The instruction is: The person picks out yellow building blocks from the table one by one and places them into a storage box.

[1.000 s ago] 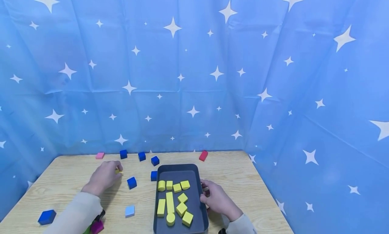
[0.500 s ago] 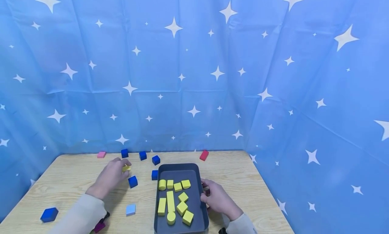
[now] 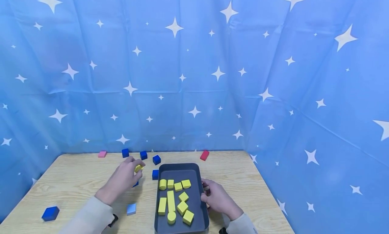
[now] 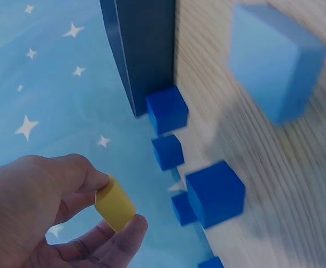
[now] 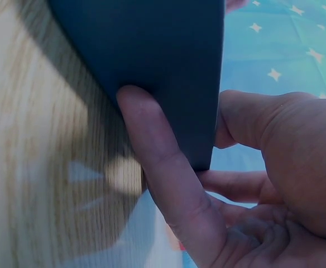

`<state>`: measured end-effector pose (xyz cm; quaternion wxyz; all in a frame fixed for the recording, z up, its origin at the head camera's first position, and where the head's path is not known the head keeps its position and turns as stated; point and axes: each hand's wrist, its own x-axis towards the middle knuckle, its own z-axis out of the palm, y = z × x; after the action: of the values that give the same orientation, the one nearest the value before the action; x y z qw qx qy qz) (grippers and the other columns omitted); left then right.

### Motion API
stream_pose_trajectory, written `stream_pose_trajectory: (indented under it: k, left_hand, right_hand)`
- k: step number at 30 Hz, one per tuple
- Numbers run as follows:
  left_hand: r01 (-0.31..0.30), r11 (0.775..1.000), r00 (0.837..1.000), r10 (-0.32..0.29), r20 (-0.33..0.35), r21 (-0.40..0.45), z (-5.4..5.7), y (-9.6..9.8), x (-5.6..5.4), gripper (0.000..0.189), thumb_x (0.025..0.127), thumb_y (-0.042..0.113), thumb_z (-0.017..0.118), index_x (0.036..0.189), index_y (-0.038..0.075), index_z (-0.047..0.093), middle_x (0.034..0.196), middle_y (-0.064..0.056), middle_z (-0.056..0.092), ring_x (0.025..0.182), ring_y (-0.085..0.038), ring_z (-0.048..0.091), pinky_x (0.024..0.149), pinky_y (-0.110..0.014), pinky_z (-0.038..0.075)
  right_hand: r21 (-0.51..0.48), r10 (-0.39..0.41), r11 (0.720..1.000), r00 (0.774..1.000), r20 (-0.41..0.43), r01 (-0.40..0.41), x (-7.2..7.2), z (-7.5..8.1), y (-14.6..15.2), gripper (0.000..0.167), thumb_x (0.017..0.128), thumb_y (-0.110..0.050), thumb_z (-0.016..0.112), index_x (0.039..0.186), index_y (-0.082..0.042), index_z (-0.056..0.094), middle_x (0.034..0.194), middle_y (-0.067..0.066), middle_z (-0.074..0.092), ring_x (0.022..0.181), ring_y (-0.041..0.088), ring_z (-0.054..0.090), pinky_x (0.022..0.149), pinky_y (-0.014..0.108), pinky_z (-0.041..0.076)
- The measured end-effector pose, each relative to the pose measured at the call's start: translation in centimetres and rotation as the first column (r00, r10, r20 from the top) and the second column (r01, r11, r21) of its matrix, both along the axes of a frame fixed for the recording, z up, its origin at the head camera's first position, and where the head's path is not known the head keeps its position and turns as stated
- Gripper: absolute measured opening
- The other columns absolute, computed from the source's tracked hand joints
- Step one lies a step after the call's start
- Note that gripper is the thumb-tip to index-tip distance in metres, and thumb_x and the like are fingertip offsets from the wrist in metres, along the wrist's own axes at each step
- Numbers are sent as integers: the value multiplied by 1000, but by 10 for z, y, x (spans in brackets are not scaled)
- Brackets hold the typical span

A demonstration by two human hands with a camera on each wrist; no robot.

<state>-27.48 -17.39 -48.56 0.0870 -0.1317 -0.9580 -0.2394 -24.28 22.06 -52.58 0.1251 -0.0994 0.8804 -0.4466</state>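
My left hand (image 3: 120,180) pinches a small yellow block (image 4: 114,204) between thumb and fingertips, left of the tray. In the left wrist view the block has a rounded side. Beneath that hand, a dark blue cube (image 4: 215,194) is mostly hidden in the head view. The dark grey tray (image 3: 194,175) carries several yellow blocks (image 3: 171,201), among them cubes, long bars and cylinders. At the tray's right side my right hand (image 3: 221,199) grips the wall, its thumb at the rim and a finger (image 5: 152,125) along the outside.
Several dark blue cubes (image 3: 143,155) lie behind and left of the tray. A pink block (image 3: 102,154) and a red block (image 3: 204,155) sit near the back edge. Closer to me are a light blue block (image 3: 131,209) and a larger blue block (image 3: 50,213).
My left hand has lifted the yellow block and carried it right, towards the tray. Its sleeve now covers the magenta block at lower left. The right hand stays on the tray.
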Motion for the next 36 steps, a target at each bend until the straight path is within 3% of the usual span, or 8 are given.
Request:
stream_pose_trajectory:
  k: [8, 15, 21, 25, 28, 36]
  left_hand:
    - [45, 999, 999, -45, -30, 3, 5, 19, 6, 22, 105, 7, 82, 127, 8, 84, 111, -11, 70, 79, -13, 59, 63, -24, 54]
    - [72, 997, 997, -72, -26, 31, 10, 38, 14, 22, 105, 8, 84, 127, 11, 84, 117, -10, 70, 85, -12, 61, 69, -27, 59]
    - [138, 990, 990, -137, -31, 35, 11, 60, 23, 20, 104, 6, 85, 123, 12, 85, 108, -3, 66, 80, -10, 53, 65, -24, 51]
    - [212, 977, 975, -210, -75, 12, 12, 75, 29, 20, 102, 4, 86, 120, 11, 85, 105, -4, 66, 77, -8, 51, 62, -21, 48]
    - [283, 959, 954, -281, -104, 7, 12, 86, 33, 19, 102, 2, 86, 120, 9, 85, 107, -6, 67, 77, -6, 51, 61, -19, 50]
    - [415, 910, 908, -414, -65, 2, 8, 115, 44, 24, 104, 6, 87, 128, 12, 84, 110, -3, 67, 82, -2, 56, 67, -16, 57]
  right_hand:
    - [-9, -5, 1000, 1000, 11, 5, 0, -3, 1, 70, 104, -1, 71, 171, 2, 51, 142, 23, 73, 116, 32, 76, 60, 41, 71]
    - [4, -1, 1000, 1000, 4, 1, -1, -4, 1, 70, 105, -2, 72, 171, 1, 52, 142, 23, 73, 116, 32, 76, 61, 40, 71]
    - [9, -1, 1000, 1000, -6, 1, -1, -3, 1, 70, 105, -2, 72, 171, 2, 51, 142, 23, 73, 116, 32, 76, 61, 40, 71]
    - [7, 2, 1000, 1000, -8, -2, 0, -2, 1, 69, 105, -2, 71, 172, 2, 51, 142, 23, 73, 116, 31, 76, 61, 39, 71]
    - [1, 3, 1000, 1000, -8, -3, 0, -1, 1, 69, 106, -2, 71, 172, 2, 51, 142, 24, 73, 116, 32, 76, 60, 40, 71]
    - [3, 6, 1000, 1000, 2, -6, 0, 0, 1, 69, 106, -2, 71, 172, 1, 51, 143, 24, 72, 116, 31, 76, 60, 40, 71]
